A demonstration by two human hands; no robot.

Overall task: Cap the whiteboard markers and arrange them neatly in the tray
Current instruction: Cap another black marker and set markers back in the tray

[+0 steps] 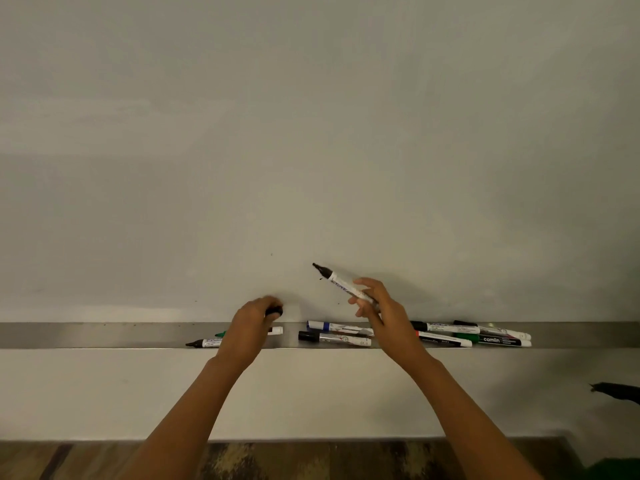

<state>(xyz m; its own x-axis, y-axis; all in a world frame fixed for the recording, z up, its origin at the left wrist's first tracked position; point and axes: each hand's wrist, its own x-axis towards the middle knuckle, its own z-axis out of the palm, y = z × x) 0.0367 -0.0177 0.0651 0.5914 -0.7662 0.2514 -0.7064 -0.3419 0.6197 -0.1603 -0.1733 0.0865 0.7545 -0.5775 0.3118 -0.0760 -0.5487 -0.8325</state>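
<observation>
item 1: your left hand (254, 323), curled round a black cap (275, 310). item 2: your right hand (375, 303), pinching the uncapped marker (337, 282), axis 10-to-4 o'clock, nib up; cap at 7 o'clock off nib. item 3: tray (104, 336), other markers (485, 336) loose.

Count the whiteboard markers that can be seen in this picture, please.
9. The held marker is in the right hand. In the tray: two left markers by the left hand, which holds a black cap; two middle markers; four right markers. Hands may hide more.
</observation>
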